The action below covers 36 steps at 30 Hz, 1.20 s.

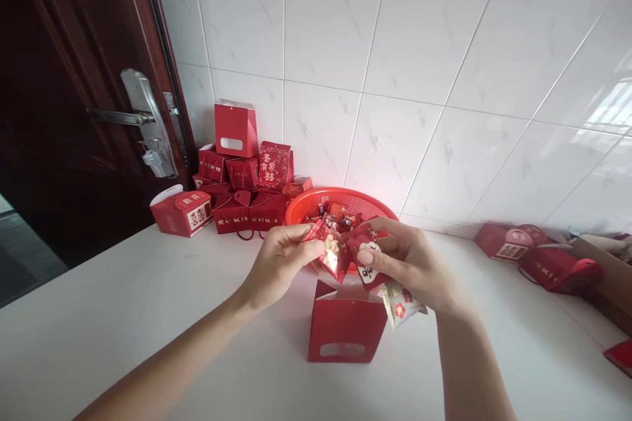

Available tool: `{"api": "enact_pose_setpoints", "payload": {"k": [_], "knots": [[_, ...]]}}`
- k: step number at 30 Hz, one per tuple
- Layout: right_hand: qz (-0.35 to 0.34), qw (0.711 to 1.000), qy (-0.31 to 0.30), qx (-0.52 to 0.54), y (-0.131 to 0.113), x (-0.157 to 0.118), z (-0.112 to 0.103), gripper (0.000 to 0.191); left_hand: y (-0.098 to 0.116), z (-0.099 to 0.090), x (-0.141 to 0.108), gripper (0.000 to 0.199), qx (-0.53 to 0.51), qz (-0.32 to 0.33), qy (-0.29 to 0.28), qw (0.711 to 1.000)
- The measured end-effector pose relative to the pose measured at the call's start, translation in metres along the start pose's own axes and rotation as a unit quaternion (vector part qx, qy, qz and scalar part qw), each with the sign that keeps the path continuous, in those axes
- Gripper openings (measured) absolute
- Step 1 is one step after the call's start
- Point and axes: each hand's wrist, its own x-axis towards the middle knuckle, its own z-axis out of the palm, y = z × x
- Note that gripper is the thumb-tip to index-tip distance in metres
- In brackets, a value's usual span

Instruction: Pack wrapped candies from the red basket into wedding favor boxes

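Between thumb and fingers, my left hand grips a shiny red candy packet with gold print. Beside it, my right hand pinches a red packet with a white label, and a cream packet with a red flower hangs beneath that hand. Below both hands a red box stands upright with its top open and a pale window low on its front. Just behind the hands is a red plastic basket holding several small wrapped candies, partly hidden by my hands.
Several red gift boxes are stacked against the tiled wall at the left. More red boxes and a brown carton lie at the right. A dark door with a metal handle borders the white table.
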Motion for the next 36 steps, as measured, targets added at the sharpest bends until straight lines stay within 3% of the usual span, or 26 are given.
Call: {"api": "enact_pose_setpoints", "payload": {"k": [5,10,13,17,22,30,36], "knots": [[0.007,1.0,-0.005,-0.03,0.002,0.001,0.003,0.046,0.001,0.002,0.0,0.028,-0.006,-0.017,0.021,1.0],[0.001,0.999,-0.014,-0.044,0.006,0.003,0.005,0.047,0.007,0.006,-0.001,0.019,-0.038,-0.048,-0.005,0.998],[-0.016,0.998,-0.017,-0.057,0.008,0.003,0.008,0.044,0.009,0.008,-0.003,0.025,-0.023,-0.061,-0.008,0.998],[-0.033,0.997,-0.014,-0.065,0.007,0.001,0.012,0.039,0.01,0.008,-0.005,0.036,0.031,-0.047,-0.003,0.998],[-0.036,0.996,-0.002,-0.076,0.005,0.0,0.013,0.043,0.011,0.008,-0.006,0.035,0.087,-0.026,0.008,0.996],[-0.055,0.992,0.097,-0.06,-0.001,0.0,0.01,0.041,0.006,0.01,-0.006,0.035,0.085,-0.007,0.027,0.996],[0.008,0.996,0.042,-0.078,0.0,-0.003,0.005,0.048,0.003,0.01,-0.006,0.038,0.122,0.026,0.05,0.991]]}}
